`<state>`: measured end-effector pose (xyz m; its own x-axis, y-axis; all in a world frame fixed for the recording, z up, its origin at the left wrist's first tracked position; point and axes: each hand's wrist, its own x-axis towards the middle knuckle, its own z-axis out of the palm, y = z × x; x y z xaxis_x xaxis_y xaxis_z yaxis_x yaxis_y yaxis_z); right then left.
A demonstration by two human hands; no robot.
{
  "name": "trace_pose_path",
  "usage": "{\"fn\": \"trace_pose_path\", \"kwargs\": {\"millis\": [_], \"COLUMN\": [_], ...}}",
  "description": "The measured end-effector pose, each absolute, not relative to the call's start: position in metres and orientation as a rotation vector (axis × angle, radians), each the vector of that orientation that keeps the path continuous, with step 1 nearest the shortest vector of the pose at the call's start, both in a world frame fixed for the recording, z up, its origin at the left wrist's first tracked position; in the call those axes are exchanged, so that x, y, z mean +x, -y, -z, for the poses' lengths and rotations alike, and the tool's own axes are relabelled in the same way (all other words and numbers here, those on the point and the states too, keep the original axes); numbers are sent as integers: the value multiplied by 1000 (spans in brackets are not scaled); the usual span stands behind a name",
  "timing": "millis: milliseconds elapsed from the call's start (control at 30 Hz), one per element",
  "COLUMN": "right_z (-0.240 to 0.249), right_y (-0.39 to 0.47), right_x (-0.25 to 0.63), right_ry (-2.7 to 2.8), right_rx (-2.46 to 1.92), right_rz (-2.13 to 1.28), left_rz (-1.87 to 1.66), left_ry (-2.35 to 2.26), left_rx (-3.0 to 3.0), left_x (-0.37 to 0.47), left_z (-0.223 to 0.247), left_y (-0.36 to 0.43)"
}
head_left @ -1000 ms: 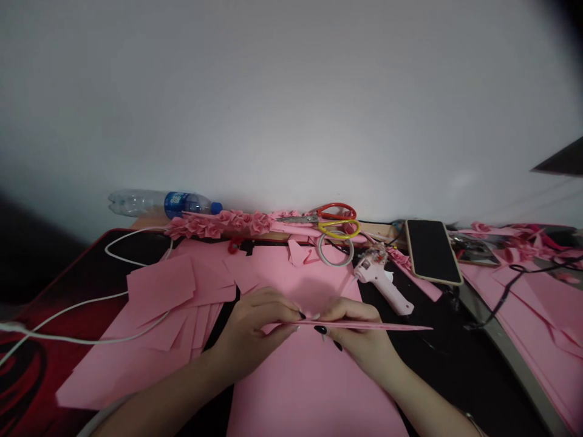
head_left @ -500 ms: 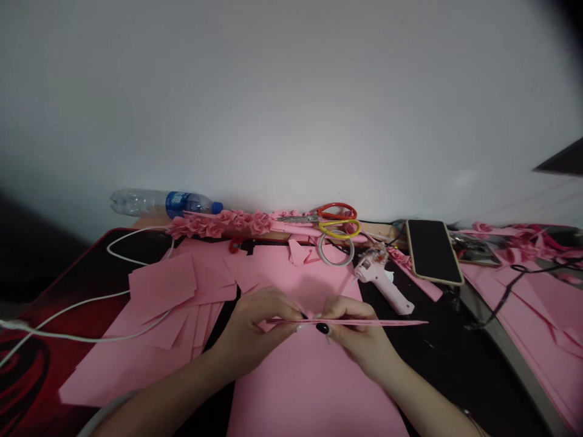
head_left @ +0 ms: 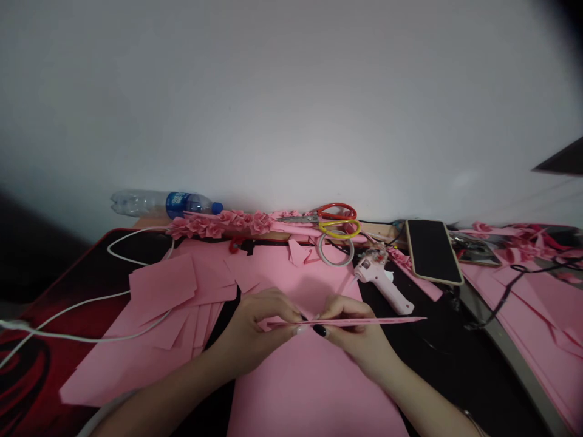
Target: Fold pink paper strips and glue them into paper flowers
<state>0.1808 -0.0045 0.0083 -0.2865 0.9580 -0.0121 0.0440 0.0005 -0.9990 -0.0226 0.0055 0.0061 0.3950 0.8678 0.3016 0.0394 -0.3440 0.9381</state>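
Observation:
A folded piece of pink paper (head_left: pixel 396 320) is held edge-on in front of me, so it shows as a thin strip of layers. My left hand (head_left: pixel 257 321) pinches it near its middle between thumb and fingers. Close beside, thumb almost touching the other thumb, my right hand (head_left: pixel 357 331) grips the same paper, whose pointed end sticks out to the right. Below both hands lies a large pink sheet (head_left: pixel 310 388). The faces of the folded paper are hidden from this angle.
Cut pink squares (head_left: pixel 164 285) are piled at left, crossed by a white cable (head_left: pixel 91 340). Behind lie paper flowers (head_left: pixel 218 224), scissors (head_left: pixel 339 227), a tape roll (head_left: pixel 336 262) and a bottle (head_left: pixel 150 203). A glue gun (head_left: pixel 385 285) and phone (head_left: pixel 435 252) sit at right.
Both hands stay nearly in place on the folded paper. The right thumb has slid slightly left, and the paper's right end has risen a little.

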Motion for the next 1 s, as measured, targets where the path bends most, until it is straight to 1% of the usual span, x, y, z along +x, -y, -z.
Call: {"fn": "trace_pose_path", "kwargs": {"millis": [500, 800, 1000], "right_z": [-8, -7, -3], "right_y": [6, 6, 5], "right_x": [178, 179, 179], "right_ry": [1480, 1370, 1331], "right_rx": [-1064, -1037, -1009], "right_rz": [-1378, -1509, -1538], "left_rz": [-1053, -1024, -1000], "left_ry": [-790, -825, -828], "left_rx": [1702, 1712, 1707], "left_x": [-21, -20, -19], "left_z": [-8, -9, -11], "left_y": [-3, -4, -4]}}
